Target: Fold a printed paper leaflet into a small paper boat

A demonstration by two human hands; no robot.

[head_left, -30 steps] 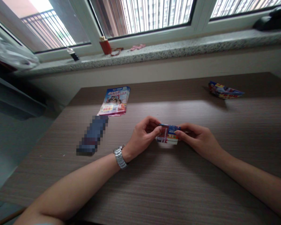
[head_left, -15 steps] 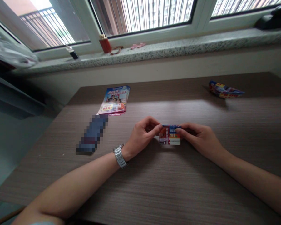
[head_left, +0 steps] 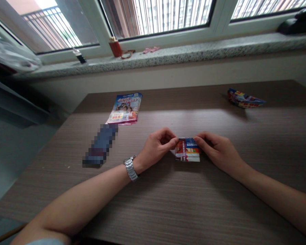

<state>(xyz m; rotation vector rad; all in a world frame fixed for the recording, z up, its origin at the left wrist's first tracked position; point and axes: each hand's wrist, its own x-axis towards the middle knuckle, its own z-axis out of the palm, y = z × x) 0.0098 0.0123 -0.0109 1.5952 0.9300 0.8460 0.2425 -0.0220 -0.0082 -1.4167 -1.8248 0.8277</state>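
Between my hands, just over the wooden table, is a small folded flyer printed in red, blue and white. My left hand pinches its upper left corner between thumb and fingers; a pale flap of paper shows just below that thumb. The upper right corner is pinched by my right hand. Both hands' other fingers curl behind, partly hidden. A silver watch is on my left wrist.
A stack of flyers lies at the back left, with a pixelated dark object in front of it. A folded paper shape stands at the back right. On the stone windowsill are a red container and a pink item.
The folded flyer now shows a larger face, tilted more toward me, with its lower edge a little lower and to the right. Both hands keep their pinch, shifting only slightly.
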